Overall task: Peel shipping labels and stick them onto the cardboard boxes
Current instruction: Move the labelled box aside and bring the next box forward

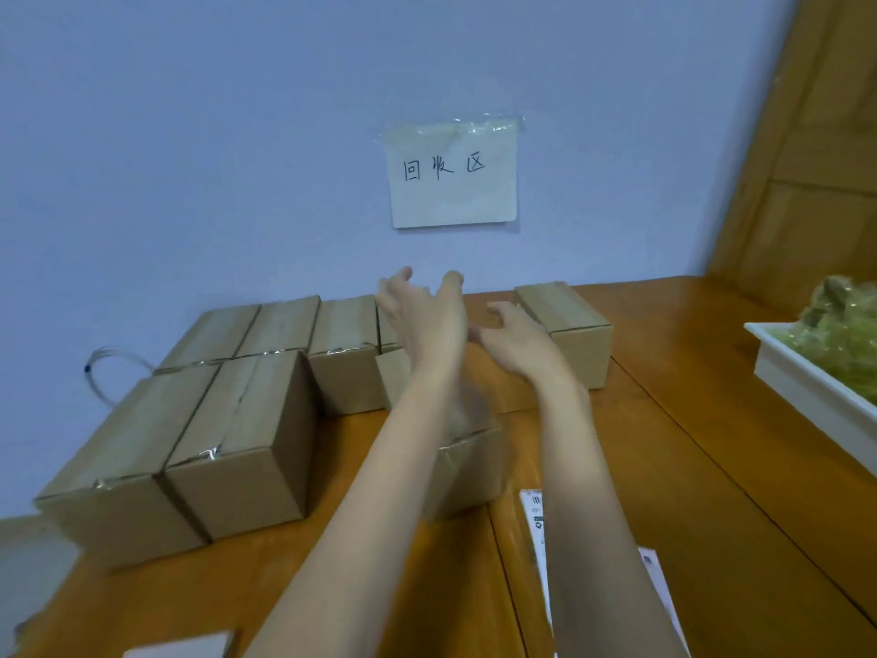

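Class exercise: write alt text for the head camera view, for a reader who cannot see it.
Two bare arms reach forward over a wooden table, left hand and right hand open and empty, toward taped cardboard boxes along a blue wall. Shipping labels lie near the right arm.

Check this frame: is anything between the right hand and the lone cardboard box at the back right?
Nothing visible blocks it. The right hand, fingers spread, hovers just left of the lone box, with only bare wooden table between them. The left hand is farther left.
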Demonstrator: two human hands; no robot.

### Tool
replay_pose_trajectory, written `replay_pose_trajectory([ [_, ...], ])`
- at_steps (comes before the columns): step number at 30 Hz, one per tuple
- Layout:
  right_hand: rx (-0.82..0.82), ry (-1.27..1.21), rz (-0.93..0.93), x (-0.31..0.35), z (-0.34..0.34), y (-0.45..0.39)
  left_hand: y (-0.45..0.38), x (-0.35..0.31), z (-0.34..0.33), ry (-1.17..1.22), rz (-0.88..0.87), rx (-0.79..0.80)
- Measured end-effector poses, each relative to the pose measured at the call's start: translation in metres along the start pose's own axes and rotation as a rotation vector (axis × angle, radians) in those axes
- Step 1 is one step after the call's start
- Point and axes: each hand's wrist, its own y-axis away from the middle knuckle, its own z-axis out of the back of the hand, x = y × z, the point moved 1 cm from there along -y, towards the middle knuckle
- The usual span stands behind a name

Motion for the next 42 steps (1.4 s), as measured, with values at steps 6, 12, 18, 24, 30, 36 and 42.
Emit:
replay_pose_trajectory([
  [6,0.118,0.109,-0.123,-0.005,-0.061,0.049,0.033,0.08,0.072,0.001,0.364,0.035],
  [12,0.016,0.233,-0.103,0.003,-0.076,0.07,0.065,0.086,0.093,0.084,0.351,0.293],
  [18,-0.002,0.017,-0.089,0.0,-0.057,0.088,0.076,0.07,0.125,0.039,0.318,0.322],
  [24,0.206,-0.459,-0.134,-0.016,-0.059,0.129,0.088,0.063,0.156,-0.17,-0.038,0.34],
  [30,0.223,-0.567,-0.167,-0.034,-0.082,0.166,0.115,0.073,0.177,-0.468,-0.312,0.301],
  [36,0.165,-0.387,-0.289,-0.043,-0.098,0.174,0.128,0.089,0.185,-0.64,-0.287,0.265],
  [42,0.049,-0.258,-0.234,-0.042,-0.092,0.169,0.128,0.078,0.178,-0.809,-0.287,0.264],
])
